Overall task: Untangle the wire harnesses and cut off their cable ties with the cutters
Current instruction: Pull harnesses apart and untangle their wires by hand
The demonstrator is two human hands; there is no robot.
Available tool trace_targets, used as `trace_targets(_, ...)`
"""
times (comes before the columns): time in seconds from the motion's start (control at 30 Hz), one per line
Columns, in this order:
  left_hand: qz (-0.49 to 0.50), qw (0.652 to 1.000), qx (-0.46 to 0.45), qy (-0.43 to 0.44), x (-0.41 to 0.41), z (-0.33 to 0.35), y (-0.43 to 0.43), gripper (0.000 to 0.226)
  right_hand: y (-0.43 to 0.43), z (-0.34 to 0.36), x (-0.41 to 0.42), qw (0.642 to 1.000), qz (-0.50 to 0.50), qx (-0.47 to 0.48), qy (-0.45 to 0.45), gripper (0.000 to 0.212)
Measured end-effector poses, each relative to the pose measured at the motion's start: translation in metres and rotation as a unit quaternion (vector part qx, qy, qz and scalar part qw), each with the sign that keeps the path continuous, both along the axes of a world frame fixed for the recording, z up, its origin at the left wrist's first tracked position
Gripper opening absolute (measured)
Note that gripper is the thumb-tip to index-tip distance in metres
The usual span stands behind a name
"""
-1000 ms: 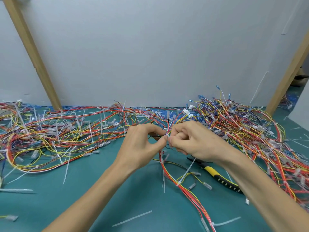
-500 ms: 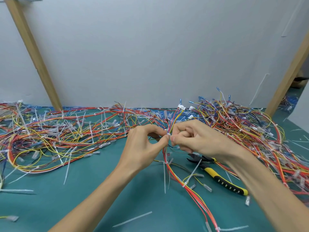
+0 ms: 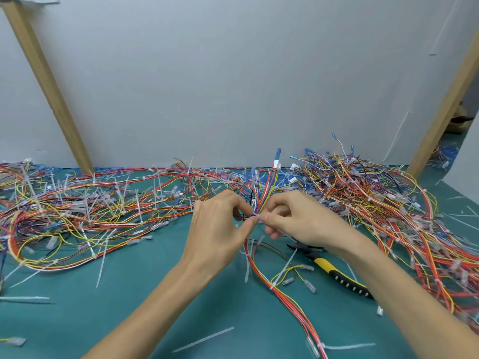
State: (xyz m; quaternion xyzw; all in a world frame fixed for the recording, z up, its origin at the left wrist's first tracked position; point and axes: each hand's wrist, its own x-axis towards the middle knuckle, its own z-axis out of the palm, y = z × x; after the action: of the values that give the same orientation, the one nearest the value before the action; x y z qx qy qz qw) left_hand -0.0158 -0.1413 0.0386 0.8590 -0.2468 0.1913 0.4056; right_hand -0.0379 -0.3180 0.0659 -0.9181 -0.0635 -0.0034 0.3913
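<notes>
A red, yellow and blue wire harness [image 3: 261,270] rises from the green mat between my hands, its connector ends fanning upward. My left hand [image 3: 217,229] pinches the bundle at a white cable tie [image 3: 255,215]. My right hand [image 3: 298,221] pinches the same tie from the other side, fingertips almost touching the left thumb. The yellow-and-black cutters [image 3: 337,273] lie on the mat under my right wrist, jaws partly hidden by the hand.
Tangled harness piles cover the mat at the left [image 3: 85,211] and the right [image 3: 383,203]. Cut white tie pieces [image 3: 204,339] lie scattered on the green mat [image 3: 77,312]. Two slanted wooden posts [image 3: 46,81] lean against the grey wall behind.
Both hands have lifted the bundle slightly, so its connector ends now stand higher above the fingers. The cutters have not moved.
</notes>
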Motion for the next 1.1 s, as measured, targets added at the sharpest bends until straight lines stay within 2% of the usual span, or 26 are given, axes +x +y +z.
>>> trace_targets(0.2,0.0,1.0,0.012,0.009,-0.001,0.003,0.001,0.014,0.006,-0.005,0.001,0.996,0.006,-0.093,-0.013,0.011)
trace_targets(0.43,-0.001,1.0,0.02,0.017,0.003,0.009,0.007,0.012,0.011,-0.009,0.001,0.996,-0.002,-0.03,-0.079,0.015)
trace_targets(0.57,-0.005,0.999,0.031,0.019,0.004,0.012,0.008,0.009,0.011,-0.012,0.003,0.994,-0.013,-0.041,-0.098,0.015)
trace_targets(0.63,-0.019,0.999,0.03,0.005,0.006,0.015,0.011,0.002,0.009,-0.011,0.004,0.997,-0.005,0.015,-0.079,0.014)
trace_targets(0.7,-0.04,0.999,0.006,-0.021,0.009,0.02,0.014,0.008,0.005,-0.01,0.006,0.989,0.024,0.141,-0.034,0.013)
trace_targets(0.83,-0.047,0.985,-0.163,-0.018,0.009,0.026,0.017,0.014,0.002,-0.006,0.006,0.946,0.051,0.319,0.009,0.014)
trace_targets(0.97,-0.024,0.944,-0.326,0.038,0.013,0.019,0.015,0.007,-0.003,-0.007,0.009,0.915,0.079,0.396,0.013,0.006)
trace_targets(1.03,-0.016,0.943,-0.315,0.106,0.016,0.015,0.015,0.011,-0.005,-0.007,0.009,0.895,0.1,0.435,0.007,0.015)
trace_targets(1.1,-0.031,0.951,-0.247,0.183,0.02,0.011,0.015,0.019,-0.007,-0.006,0.009,0.886,0.123,0.447,0.008,0.024)
